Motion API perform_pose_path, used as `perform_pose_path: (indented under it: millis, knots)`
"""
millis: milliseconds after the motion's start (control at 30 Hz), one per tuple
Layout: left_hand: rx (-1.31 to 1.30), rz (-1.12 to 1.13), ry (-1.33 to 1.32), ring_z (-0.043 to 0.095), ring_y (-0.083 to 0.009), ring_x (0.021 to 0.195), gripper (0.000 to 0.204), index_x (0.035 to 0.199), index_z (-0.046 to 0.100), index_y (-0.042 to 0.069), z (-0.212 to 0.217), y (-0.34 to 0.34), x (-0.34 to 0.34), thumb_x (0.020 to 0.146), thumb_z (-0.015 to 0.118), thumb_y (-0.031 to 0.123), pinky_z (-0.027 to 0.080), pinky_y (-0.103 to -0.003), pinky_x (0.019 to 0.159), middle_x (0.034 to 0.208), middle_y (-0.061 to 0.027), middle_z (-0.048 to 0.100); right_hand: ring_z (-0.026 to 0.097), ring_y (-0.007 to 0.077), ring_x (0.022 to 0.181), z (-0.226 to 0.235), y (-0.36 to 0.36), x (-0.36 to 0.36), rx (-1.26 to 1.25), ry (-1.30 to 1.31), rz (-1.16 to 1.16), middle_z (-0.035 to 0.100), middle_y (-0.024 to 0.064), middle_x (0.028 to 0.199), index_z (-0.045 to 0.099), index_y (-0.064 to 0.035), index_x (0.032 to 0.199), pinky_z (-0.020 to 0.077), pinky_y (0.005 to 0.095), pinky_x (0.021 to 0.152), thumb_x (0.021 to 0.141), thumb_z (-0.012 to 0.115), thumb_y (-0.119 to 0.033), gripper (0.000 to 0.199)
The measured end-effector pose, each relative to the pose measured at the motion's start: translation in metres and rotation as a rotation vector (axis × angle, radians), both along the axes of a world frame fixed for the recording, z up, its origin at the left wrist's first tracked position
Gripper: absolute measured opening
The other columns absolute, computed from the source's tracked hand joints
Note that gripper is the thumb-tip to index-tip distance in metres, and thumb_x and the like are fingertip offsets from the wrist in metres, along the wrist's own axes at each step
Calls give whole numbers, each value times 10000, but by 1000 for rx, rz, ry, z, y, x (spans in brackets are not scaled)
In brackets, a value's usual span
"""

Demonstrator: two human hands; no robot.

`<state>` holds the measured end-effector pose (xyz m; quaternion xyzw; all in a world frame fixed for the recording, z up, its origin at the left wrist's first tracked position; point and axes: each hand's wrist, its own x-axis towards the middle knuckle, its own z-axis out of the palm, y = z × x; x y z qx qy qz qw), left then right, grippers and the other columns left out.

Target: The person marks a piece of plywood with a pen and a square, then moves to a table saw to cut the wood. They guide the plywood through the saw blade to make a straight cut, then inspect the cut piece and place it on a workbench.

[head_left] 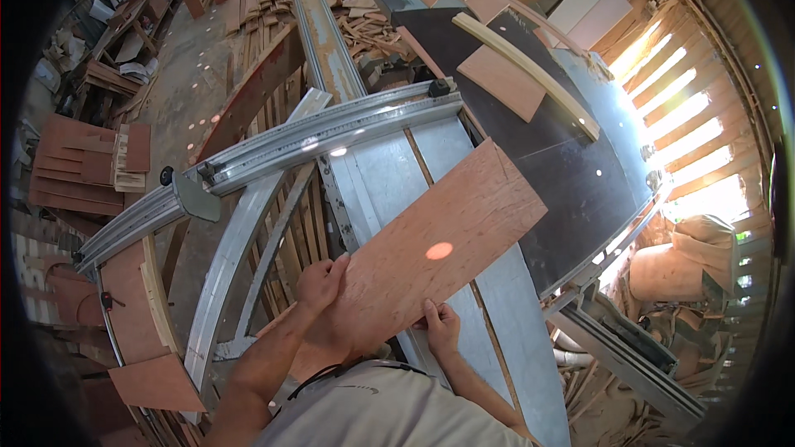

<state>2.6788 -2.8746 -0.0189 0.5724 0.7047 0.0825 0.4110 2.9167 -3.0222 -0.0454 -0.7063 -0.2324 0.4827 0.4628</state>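
A long reddish plywood board (pixel 447 228) lies slantwise in front of me, its far end over the metal saw table (pixel 505 314) and its near end at my waist. My left hand (pixel 321 285) grips the board's left edge, thumb on top. On the opposite edge, my right hand (pixel 440 324) pinches the board with curled fingers. Beyond the board, a silver aluminium fence (pixel 331 136) crosses the sliding table. A dark stop block (pixel 195 199) sits on the fence toward the left.
At the right, a dark tabletop (pixel 571 199) carries a pale wood strip (pixel 530 74) and a plywood piece (pixel 501 83). Scrap wood (pixel 364 8) is heaped at the back. Stacked boards (pixel 74 165) stand at the left. A cloth sack (pixel 683 261) is at the far right.
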Motion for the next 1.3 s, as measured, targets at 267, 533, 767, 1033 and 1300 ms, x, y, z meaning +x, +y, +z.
perform_pose_path:
  millis: [267, 533, 767, 1033, 1300]
  knots:
    - [164, 58, 165, 631, -452, 774, 656, 855, 678, -11, 7, -8, -80, 956, 417, 581, 454, -489, 680, 778, -275, 629, 653, 164, 607, 2, 80, 181, -45, -809, 137, 687, 122, 689, 675, -9, 774, 504, 306, 600, 867, 696, -208, 221]
    - [168, 138, 104, 551, -264, 593, 645, 775, 594, -75, -23, -25, -87, 979, 462, 523, 429, -419, 591, 644, -250, 547, 676, 340, 877, -21, 280, 292, 208, -1085, 221, 704, 170, 920, 723, -26, 955, 524, 411, 783, 804, 740, -287, 302]
    - [59, 216, 76, 521, -179, 635, 689, 766, 584, -107, -44, -37, -102, 978, 469, 538, 438, -395, 602, 607, -166, 550, 664, 342, 902, -33, 319, 283, 103, -1007, 331, 702, 159, 941, 718, -48, 1003, 521, 421, 800, 839, 694, -312, 312]
    - [10, 223, 118, 580, -230, 664, 707, 791, 619, -99, -44, -34, -93, 957, 477, 573, 463, -398, 642, 662, -229, 590, 583, 419, 896, -24, 201, 354, 81, -1221, 170, 604, 204, 903, 584, -10, 906, 455, 480, 785, 932, 566, -181, 174]
    - [-51, 164, 213, 648, -430, 949, 721, 947, 706, -14, -29, -27, -87, 945, 382, 630, 487, -452, 839, 934, -278, 674, 483, 103, 486, 15, -112, 283, 74, 51, -171, 505, -5, 619, 592, -57, 869, 379, 258, 396, 885, 647, -206, 160]
